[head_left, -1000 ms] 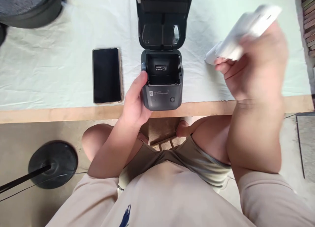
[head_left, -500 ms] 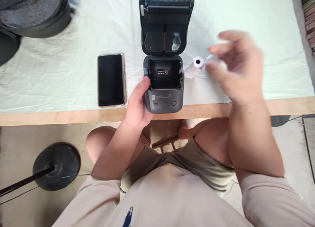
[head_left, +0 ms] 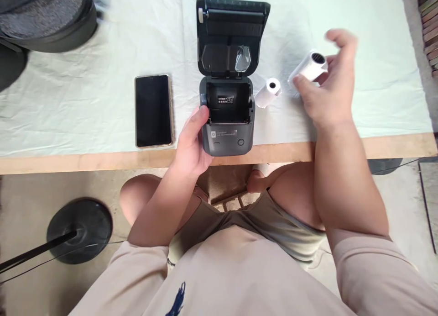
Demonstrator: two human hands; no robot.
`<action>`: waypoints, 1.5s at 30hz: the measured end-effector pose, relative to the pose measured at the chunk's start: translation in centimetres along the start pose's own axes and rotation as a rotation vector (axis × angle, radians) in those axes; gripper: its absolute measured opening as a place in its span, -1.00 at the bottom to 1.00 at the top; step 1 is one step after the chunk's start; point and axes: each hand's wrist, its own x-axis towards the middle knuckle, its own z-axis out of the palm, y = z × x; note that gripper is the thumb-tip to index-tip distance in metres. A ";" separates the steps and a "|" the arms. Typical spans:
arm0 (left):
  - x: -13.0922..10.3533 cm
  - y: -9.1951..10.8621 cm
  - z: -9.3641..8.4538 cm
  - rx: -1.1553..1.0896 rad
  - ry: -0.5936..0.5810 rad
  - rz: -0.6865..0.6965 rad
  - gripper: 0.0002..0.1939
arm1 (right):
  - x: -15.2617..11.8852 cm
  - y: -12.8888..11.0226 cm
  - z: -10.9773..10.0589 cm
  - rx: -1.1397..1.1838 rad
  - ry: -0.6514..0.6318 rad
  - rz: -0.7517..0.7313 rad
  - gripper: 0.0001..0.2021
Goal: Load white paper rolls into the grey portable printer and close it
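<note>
A dark grey printer (head_left: 228,140) stands at the table's front edge, its lid raised and its inner bay showing only a label. My left hand (head_left: 194,140) grips the printer's left side, thumb on the rim. Right of the printer, a small white paper roll (head_left: 267,93) lies on the cloth. Further right, my right hand (head_left: 330,81) holds a larger white roll (head_left: 308,68) with a dark core, thumb on its near side and the index finger raised away from it.
A phone (head_left: 153,110) with a dark screen lies left of the printer on the pale cloth. A black case (head_left: 65,35) with grey foam fills the back left corner. The table's wooden edge (head_left: 85,164) runs along the front; a round black base (head_left: 80,229) is on the floor.
My right hand has closed on the larger roll, which now shows clearly with its core facing up. The printer, still in my left hand, has barely moved.
</note>
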 end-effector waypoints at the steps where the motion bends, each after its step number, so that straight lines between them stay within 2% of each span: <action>1: 0.0 0.0 -0.2 0.012 -0.001 0.001 -0.62 | 0.1 0.0 -0.2 0.137 0.022 0.036 -0.30; 3: 0.0 0.0 -0.3 0.033 0.019 -0.006 -0.64 | 0.3 -0.1 -0.8 0.396 0.009 0.177 -0.42; 5: 0.0 0.0 -0.3 0.039 0.055 -0.028 -0.66 | 0.4 -0.5 -1.5 0.594 -0.058 0.322 -0.57; 8: -0.1 0.2 -0.2 0.039 0.057 -0.046 -0.68 | 0.0 -1.3 -2.0 0.766 -0.162 0.377 -0.62; 12: -0.1 0.3 0.0 0.076 -0.023 -0.039 -0.72 | -1.4 -2.7 -1.4 0.734 -0.139 0.290 -0.54; 15: -0.1 0.3 0.1 0.092 -0.018 -0.046 -0.72 | -2.6 -4.4 -0.5 0.741 -0.186 0.241 -0.41; 19: -0.2 0.2 -0.1 0.089 0.042 -0.057 -0.69 | -3.5 -6.6 0.0 0.815 -0.199 0.281 -0.50; 23: -0.3 0.1 0.0 0.069 -0.006 -0.032 -0.70 | -3.7 -7.6 -0.1 0.832 -0.305 0.362 -0.56; 25: -0.3 0.2 0.2 0.073 -0.035 -0.024 -0.74 | -4.2 -8.2 -0.1 0.790 -0.299 0.262 -0.56; 29: -0.5 0.3 0.5 0.100 -0.027 -0.056 -0.87 | -6.5 -10.5 0.5 0.528 -0.189 -0.208 -0.52; 31: -0.6 0.2 0.4 0.121 -0.041 -0.045 -0.89 | -7.8 -11.9 0.8 0.312 -0.197 -0.373 -0.49; 35: -0.3 -0.5 -0.4 0.120 -0.145 0.023 -0.86 | -8.9 -13.2 1.3 -0.107 -0.234 -0.525 -0.52; 36: -0.2 -0.6 -0.8 0.138 -0.199 0.037 -0.78 | -8.9 -13.1 1.4 -0.211 -0.231 -0.558 -0.56; 39: 0.2 -1.0 -1.6 0.213 -0.225 0.050 -0.56 | -8.7 -12.5 1.4 -0.458 -0.224 -0.617 -0.66; 45: 0.0 -0.9 -1.4 0.227 -0.188 0.021 -0.49 | -8.4 -11.2 1.2 -0.565 -0.222 -0.693 -0.78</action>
